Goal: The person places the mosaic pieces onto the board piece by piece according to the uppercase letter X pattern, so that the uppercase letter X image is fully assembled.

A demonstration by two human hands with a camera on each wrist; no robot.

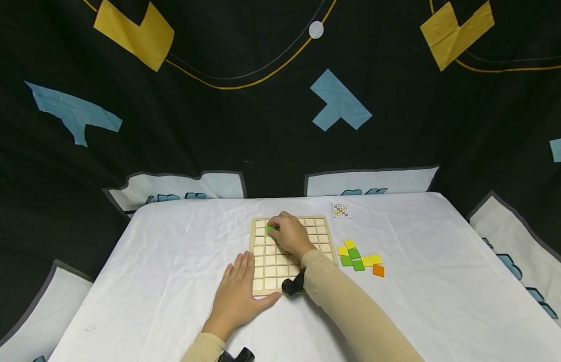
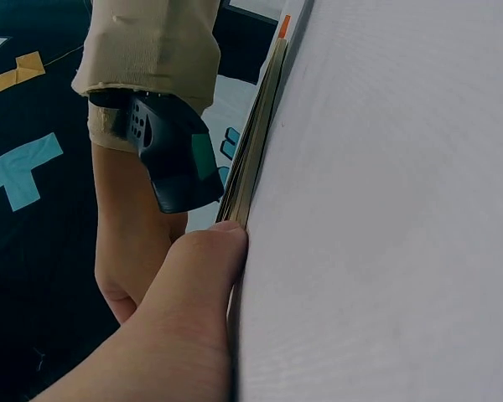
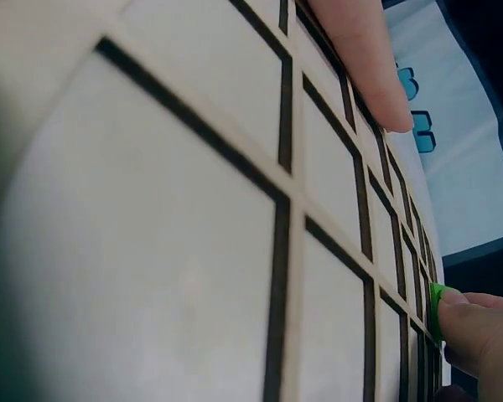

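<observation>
A square wooden grid board (image 1: pixel 258 285) lies flat on the cloth. My left hand (image 1: pixel 237 287) rests at its near left corner, fingers straight and thumb spread along the near edge. In the left wrist view the left thumb (image 2: pixel 197 272) touches the board's edge (image 2: pixel 260 134). Over the upper left cells, my right hand (image 1: pixel 290 234) pinches a small green tile (image 1: pixel 270 228) between thumb and fingers. The right wrist view shows the green tile (image 3: pixel 437 308) standing on edge at the grid, partly hidden by the fingertips.
Right of the board lie several loose tiles: yellow ones (image 1: pixel 350 244), green ones (image 1: pixel 358 265) and an orange one (image 1: pixel 378 270). A small printed pattern card (image 1: pixel 341 210) is beyond them. White cloth (image 1: pixel 443 296) covers the table; a dark curtain (image 1: pixel 271 146) hangs behind.
</observation>
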